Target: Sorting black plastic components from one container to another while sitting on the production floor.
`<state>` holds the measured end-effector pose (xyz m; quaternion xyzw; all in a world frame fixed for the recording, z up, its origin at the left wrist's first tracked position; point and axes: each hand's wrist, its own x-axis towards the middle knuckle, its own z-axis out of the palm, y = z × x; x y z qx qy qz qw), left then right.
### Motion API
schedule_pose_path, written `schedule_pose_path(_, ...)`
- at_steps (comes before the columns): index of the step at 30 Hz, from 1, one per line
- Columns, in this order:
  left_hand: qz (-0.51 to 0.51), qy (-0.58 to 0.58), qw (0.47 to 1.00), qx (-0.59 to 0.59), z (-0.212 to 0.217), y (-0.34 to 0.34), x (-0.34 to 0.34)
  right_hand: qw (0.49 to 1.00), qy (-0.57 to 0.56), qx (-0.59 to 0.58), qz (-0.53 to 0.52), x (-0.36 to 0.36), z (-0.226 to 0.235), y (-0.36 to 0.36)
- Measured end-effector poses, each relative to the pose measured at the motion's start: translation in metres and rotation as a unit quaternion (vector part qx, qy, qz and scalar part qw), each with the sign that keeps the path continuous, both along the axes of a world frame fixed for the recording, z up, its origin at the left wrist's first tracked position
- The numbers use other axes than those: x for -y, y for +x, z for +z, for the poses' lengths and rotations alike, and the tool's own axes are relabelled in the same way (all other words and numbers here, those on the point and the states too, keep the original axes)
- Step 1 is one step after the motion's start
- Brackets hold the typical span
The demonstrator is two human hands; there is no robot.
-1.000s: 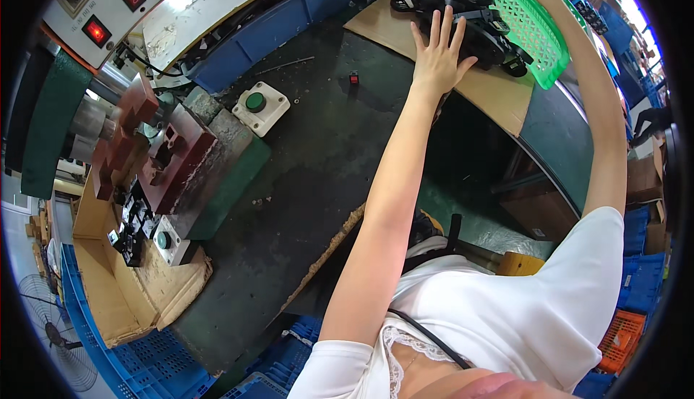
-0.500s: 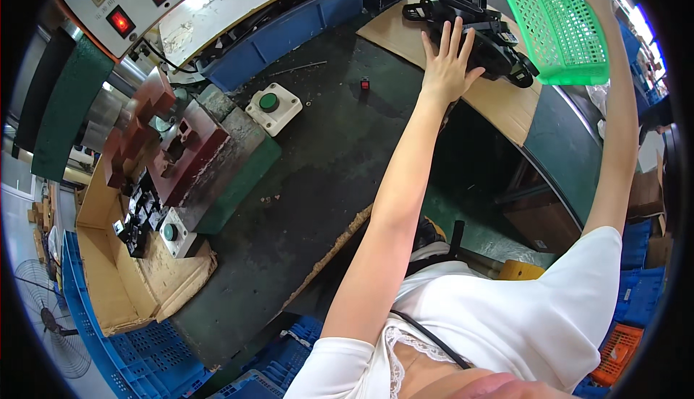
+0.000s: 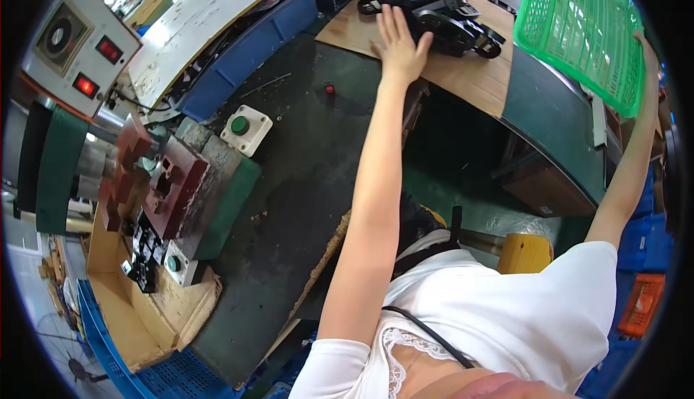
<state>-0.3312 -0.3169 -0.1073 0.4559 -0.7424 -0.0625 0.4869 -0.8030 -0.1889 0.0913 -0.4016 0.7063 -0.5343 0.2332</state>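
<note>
Left hand (image 3: 403, 56) spread against black parts (image 3: 442, 27) on cardboard (image 3: 473, 84); right hand (image 3: 648, 52) gripping a green basket (image 3: 571, 34); green buttons (image 3: 240, 125) left of both.

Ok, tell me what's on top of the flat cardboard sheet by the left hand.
A pile of black parts lies on the cardboard sheet, the left hand spread at the pile's near side. The pile hides the cardboard beneath, so anything under it cannot be seen.

Glare patched the pale board (image 3: 210, 27), 1 switch (image 3: 85, 84) glowed red, shadow darkened the floor (image 3: 452, 186), and edges curved into blackness.
</note>
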Motion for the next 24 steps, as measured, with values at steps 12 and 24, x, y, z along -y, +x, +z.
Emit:
schedule_pose_path(12, -0.042, 0.079, 0.996, 0.004, 0.000, -0.025, -0.013, 0.988, -0.009, 0.152, -0.036, -0.142, -0.062, -0.007)
schedule_pose_path(24, -0.023, 0.054, 0.997, 0.052, -0.003, -0.015, -0.007, 0.747, 0.079, -0.647, -0.129, -0.038, 0.004, -0.114)
